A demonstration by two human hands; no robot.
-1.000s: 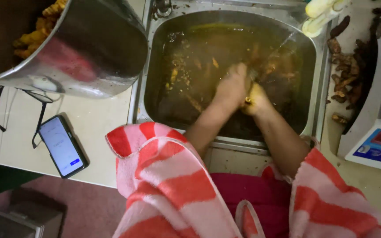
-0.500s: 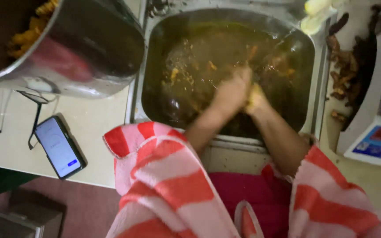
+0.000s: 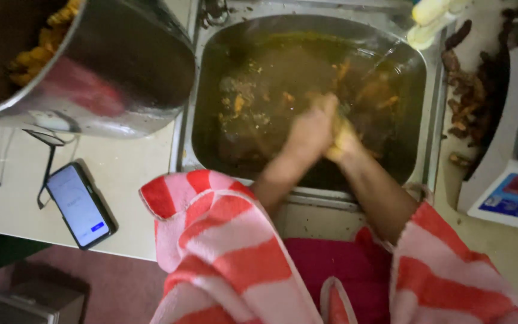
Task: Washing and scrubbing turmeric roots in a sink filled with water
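Your left hand (image 3: 308, 129) and right hand (image 3: 342, 139) are pressed together in the middle of the steel sink (image 3: 428, 114), fingers curled in against each other over the murky brown water (image 3: 283, 78); the blur keeps you from telling whether anything is caught between the palms, though a yellowish patch shows where they meet. Orange and yellow pieces (image 3: 238, 103) float in the water just left of your hands, and more drift toward the sink's far right corner. Your red-and-white striped sleeves (image 3: 223, 240) hang over the sink's near rim. Left of the sink, a large steel pot (image 3: 127, 66) stands on the pale counter (image 3: 127, 180) with yellow pieces (image 3: 37, 45) inside it. Nearer you on that side lies a phone (image 3: 82, 205), screen lit, beside a dark cord (image 3: 46, 174). Right of the sink, dark brown scraps (image 3: 472, 96) are heaped along the rim, with a white weighing scale (image 3: 511, 180) beyond them.
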